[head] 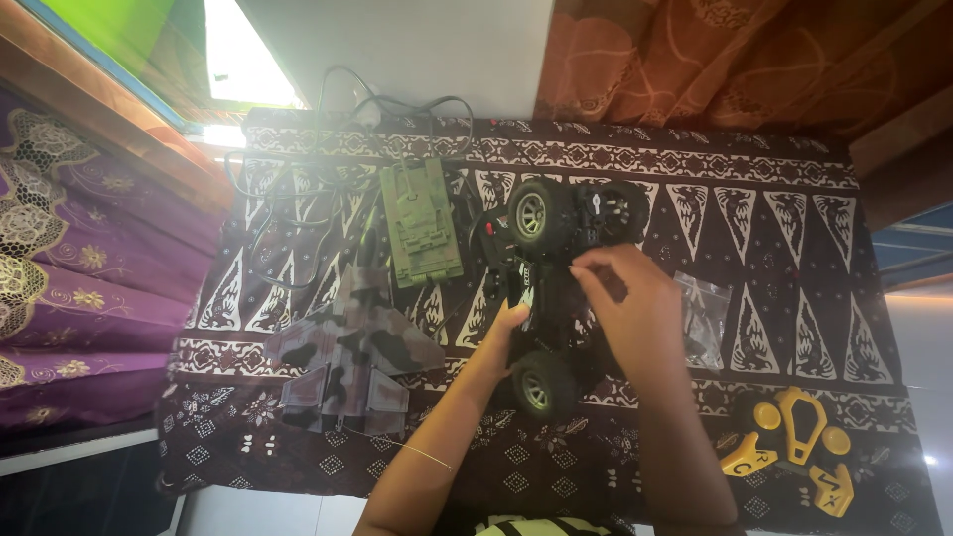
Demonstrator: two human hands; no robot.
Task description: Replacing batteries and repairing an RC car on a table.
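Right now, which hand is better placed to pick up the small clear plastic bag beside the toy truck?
Probably the right hand. It rests on top of the toy truck, on the side where the clear plastic bag lies. The left hand grips the truck's far side, so it would have to cross over the chassis.

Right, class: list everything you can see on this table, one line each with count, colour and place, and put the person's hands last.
Patterned cloth: one, dark brown and white, covering the table.
Toy car: one, black, table centre.
Toy tank: one, green, left of the car.
Toy jet: one, grey camouflage, front left.
Cables: several, black, back left.
Plastic bag: one, clear, right of the car.
Controller: one, yellow and black, front right.
Left hand: on the car's side.
Right hand: over the car.
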